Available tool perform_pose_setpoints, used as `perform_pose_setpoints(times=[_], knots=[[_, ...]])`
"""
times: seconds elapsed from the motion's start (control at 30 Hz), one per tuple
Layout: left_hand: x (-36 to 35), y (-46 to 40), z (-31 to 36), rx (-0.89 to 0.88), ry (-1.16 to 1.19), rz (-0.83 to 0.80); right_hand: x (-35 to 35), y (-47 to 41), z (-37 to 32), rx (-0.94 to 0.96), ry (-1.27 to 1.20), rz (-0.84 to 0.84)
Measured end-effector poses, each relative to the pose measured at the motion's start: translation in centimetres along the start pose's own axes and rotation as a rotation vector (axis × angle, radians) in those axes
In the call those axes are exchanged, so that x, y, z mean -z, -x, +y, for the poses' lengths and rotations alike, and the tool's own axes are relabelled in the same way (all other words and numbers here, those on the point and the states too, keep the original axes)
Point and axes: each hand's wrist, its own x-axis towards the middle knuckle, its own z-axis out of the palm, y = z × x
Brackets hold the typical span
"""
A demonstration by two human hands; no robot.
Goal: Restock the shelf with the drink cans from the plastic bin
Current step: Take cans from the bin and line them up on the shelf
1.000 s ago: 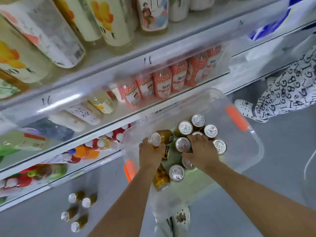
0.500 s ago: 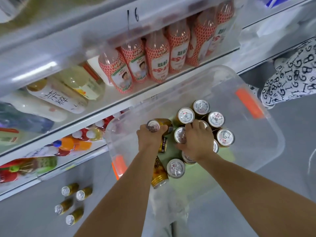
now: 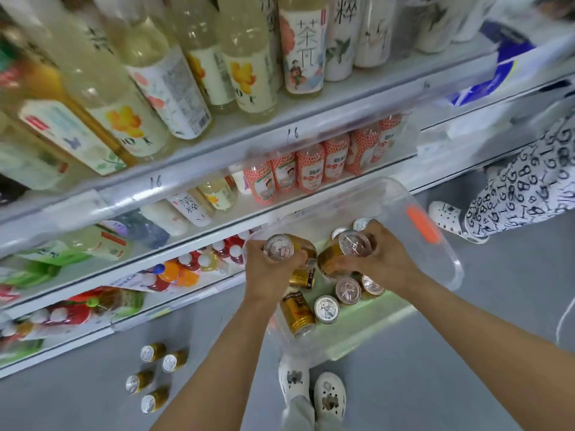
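A clear plastic bin with orange latches sits on the floor in front of the shelf. Several gold drink cans with silver tops stand or lie inside it. My left hand grips one gold can, lifted above the bin's left side. A second gold can is held in my right hand, tilted and raised next to the first. The two cans nearly touch.
Several gold cans lie on the grey floor at the lower left. Shelf tiers hold tea bottles and red-patterned bottles. My white clogs stand below the bin. Another person's patterned trousers and white shoe are at the right.
Both hands have risen out of the bin, each with a can. The right hand closed on its can and lifted it. The camera tilted up, showing higher shelves.
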Motion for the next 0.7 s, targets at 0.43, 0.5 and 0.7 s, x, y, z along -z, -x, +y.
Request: perform_pose_setpoints(times=[0.43,0.5,0.7], knots=[[14.8,12.6,8.9,-0.213,0.156,0.172,3.5,9.5,-16.9,0.273,-0.201,-0.097],[16.7,13.8,10.0,-0.235,0.172,0.214,3.5,10.6,-19.7,0.324,-0.162,-0.125],[22.8,16.0,12.3,-0.3,0.193,0.291,2.7,13.9,-27.6,0.435,-0.078,-0.158]])
